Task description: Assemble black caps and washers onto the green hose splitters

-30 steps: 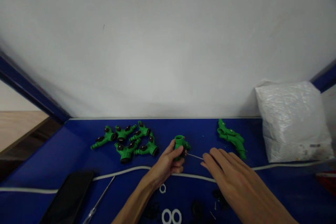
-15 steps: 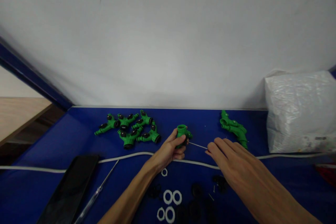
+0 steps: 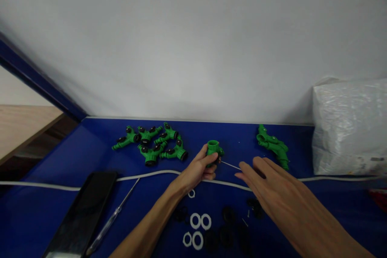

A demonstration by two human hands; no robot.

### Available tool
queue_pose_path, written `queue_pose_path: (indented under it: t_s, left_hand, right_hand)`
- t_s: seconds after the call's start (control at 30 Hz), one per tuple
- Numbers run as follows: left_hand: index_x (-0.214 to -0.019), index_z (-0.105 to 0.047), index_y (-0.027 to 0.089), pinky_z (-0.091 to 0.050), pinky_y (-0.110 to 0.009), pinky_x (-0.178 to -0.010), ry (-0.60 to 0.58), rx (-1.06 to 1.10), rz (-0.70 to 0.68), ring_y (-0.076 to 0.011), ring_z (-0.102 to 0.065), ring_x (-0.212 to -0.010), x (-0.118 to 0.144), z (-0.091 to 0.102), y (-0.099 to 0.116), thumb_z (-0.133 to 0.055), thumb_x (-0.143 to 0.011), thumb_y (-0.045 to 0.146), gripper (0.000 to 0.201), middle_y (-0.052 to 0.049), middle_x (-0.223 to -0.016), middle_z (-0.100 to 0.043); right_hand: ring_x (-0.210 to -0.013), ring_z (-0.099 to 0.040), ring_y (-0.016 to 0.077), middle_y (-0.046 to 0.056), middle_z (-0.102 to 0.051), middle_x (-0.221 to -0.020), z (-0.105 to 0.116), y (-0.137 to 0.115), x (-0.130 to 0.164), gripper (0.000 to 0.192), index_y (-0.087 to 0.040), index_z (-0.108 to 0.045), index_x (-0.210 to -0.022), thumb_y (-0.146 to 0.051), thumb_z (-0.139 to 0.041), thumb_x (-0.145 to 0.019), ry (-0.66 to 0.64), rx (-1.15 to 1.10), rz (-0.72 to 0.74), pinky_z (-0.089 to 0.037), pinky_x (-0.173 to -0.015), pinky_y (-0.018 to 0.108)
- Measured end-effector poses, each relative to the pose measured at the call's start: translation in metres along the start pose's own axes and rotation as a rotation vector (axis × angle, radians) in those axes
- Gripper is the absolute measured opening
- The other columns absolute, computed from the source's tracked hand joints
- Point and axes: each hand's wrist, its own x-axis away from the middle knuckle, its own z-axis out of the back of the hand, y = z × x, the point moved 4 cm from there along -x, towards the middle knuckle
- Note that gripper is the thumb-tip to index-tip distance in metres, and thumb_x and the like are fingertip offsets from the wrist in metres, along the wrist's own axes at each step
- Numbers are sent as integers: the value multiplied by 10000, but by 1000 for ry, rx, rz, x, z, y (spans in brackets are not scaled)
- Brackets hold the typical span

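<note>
— Where is the left hand (image 3: 196, 169)?

— Far out from the body, at the middle of the scene. Its bare forearm runs up from the near edge, slanting to the right. The fingers curl shut around a small green fitting (image 3: 213, 150), thumb along the top, knuckles turned to the right.

— And the right hand (image 3: 269, 187)?

— It comes in from the near right corner, forearm bare too. The palm faces down, fingers long and loosely spread, pointing far-left toward the left hand. Its fingertips pinch a thin pin (image 3: 230, 165); the two hands sit close together, not touching.
</note>
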Motion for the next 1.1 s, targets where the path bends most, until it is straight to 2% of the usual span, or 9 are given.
queue_pose_path:
  t_s: [0.13,0.37,0.5,0.57,0.7,0.83,0.97,1.03,1.1]
  left_hand:
    - [-1143,-489,218,-149,-187,-476,19,-5,-10,-18,-257,-517,-1,2,1,-771,-788,415,494,35,-863,-479]
    - [-1090,-464,216,-176,-189,-487,1,-46,-15,-25,-263,-532,0,1,0,-739,-819,397,426,44,-843,-447]
    - [-1095,-452,230,-186,-186,-487,-33,-56,-18,-32,-245,-534,-1,2,-2,-723,-839,395,408,59,-811,-407]
    - [-1110,-451,234,-187,-185,-485,-38,-63,-16,-37,-245,-535,-2,3,-3,-719,-843,399,413,66,-789,-385]
    - [-1126,-447,236,-193,-186,-488,-20,-81,-16,-44,-256,-542,-2,2,-3,-716,-842,401,425,73,-769,-360]
    - [-1098,-438,237,-201,-190,-494,-13,-96,-20,-47,-250,-540,0,1,-1,-700,-848,396,395,80,-744,-346]
    - [-1064,-441,237,-200,-189,-489,-21,-126,-28,-51,-243,-538,0,-2,0,-687,-850,389,360,82,-728,-352]
    - [-1050,-441,239,-198,-188,-484,-24,-139,-23,-53,-241,-533,-1,-3,-1,-690,-844,393,358,85,-716,-352]
    - [-1055,-442,243,-199,-186,-483,-16,-132,-19,-54,-244,-530,-2,-2,-2,-696,-835,396,370,87,-709,-354]
  right_hand:
    - [-1111,-708,329,211,-718,-1216,-11,0,15,556,-74,-542,-1290,81,-356,-789,21,14,18,-611,-872,457]
    - [-893,-774,274,160,-777,-1002,1,3,-2,557,-103,-572,-1161,113,-351,-698,59,-17,80,-646,-732,355]
    - [-944,-769,279,172,-770,-1043,-7,2,5,456,-107,-571,-1169,82,-331,-830,36,-53,-13,-640,-788,394]
    - [-897,-774,259,160,-772,-989,-8,2,6,366,-127,-589,-1114,18,-305,-935,28,-117,-34,-634,-768,365]
    - [-653,-754,190,72,-734,-772,-6,8,-2,329,-196,-567,-962,-211,-260,-1080,9,-375,-180,-587,-584,257]
    - [-534,-714,161,-5,-684,-657,-14,14,-2,310,-244,-505,-884,-415,-344,-1086,-51,-589,-397,-528,-493,228]
    - [-511,-712,201,25,-715,-654,-19,16,6,397,-231,-583,-895,-443,-306,-1085,-82,-473,-436,-525,-462,276]
    - [-567,-744,237,85,-771,-766,-16,17,8,456,-201,-649,-951,-371,-251,-1092,-66,-344,-373,-542,-458,311]
    - [-688,-779,255,121,-800,-912,-14,14,8,452,-178,-687,-1040,-245,-242,-1078,-39,-232,-235,-574,-492,318]
